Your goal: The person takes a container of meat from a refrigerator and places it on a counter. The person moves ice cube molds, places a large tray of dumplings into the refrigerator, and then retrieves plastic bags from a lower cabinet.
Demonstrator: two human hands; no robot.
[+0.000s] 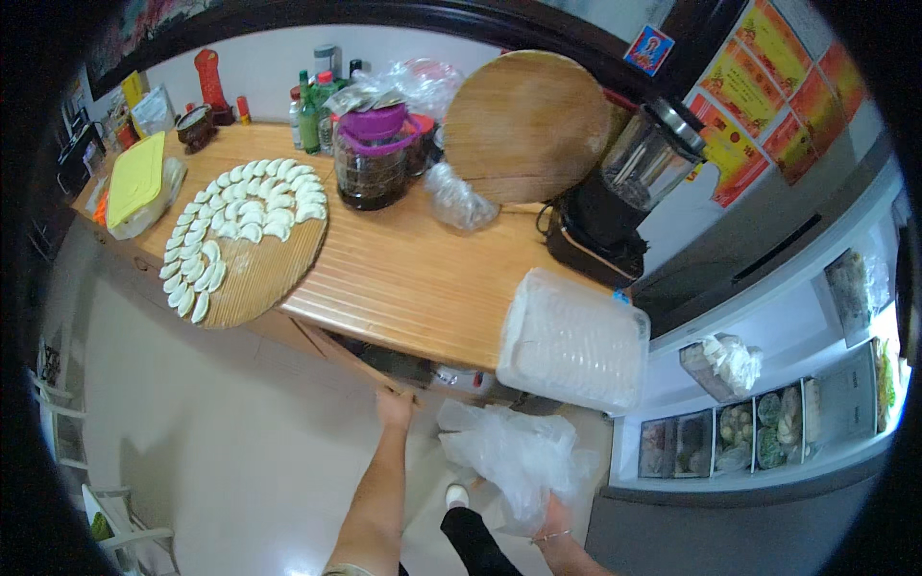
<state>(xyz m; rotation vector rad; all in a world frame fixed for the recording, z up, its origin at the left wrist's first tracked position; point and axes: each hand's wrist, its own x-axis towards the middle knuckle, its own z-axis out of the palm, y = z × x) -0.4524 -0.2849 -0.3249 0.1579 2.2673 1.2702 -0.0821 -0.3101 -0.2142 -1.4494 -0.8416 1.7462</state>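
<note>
My left hand (395, 408) is closed on the front edge of a pulled-out wooden drawer (336, 353) under the sideboard's top. My right hand (554, 518), with a thin band at its wrist, grips a crumpled clear plastic bag (509, 451) that hangs in front of the drawer. Dark and pale items inside the drawer (461, 377) show only in part. Above the bag, a translucent white plastic container (574, 336) with a ridged surface rests at the right end of the sideboard (413, 278).
Rows of dumplings (252, 206) lie on a round mat (264, 278) at the left. A purple-lidded jar (373, 163), bottles (309, 115), a round wooden board (526, 127) and a blender (624, 187) stand behind. At right, an open refrigerator (663, 403) holds bagged food (720, 365).
</note>
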